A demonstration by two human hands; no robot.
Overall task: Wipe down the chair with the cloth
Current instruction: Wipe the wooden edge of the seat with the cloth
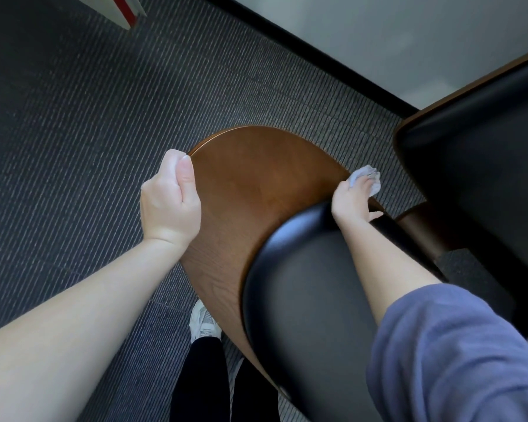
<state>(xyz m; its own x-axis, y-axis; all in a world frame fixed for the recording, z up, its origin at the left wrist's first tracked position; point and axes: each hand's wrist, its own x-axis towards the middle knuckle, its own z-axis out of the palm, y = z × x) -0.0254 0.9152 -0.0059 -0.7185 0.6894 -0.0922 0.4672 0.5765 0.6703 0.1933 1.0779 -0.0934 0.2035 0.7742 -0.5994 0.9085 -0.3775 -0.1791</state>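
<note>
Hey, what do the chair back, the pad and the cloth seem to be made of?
The chair back looks like curved wood with a satin brown finish: faint grain, soft sheen. The pad is black leather or vinyl, hard to tell which: smooth, dull highlights. The cloth is soft pale fabric, crumpled in the right hand; weave too small to tell.

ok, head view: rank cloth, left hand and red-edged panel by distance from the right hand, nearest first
1. cloth, held by the right hand on the right edge of the chair.
2. left hand, gripping the chair's left edge.
3. red-edged panel, far top-left.
</note>
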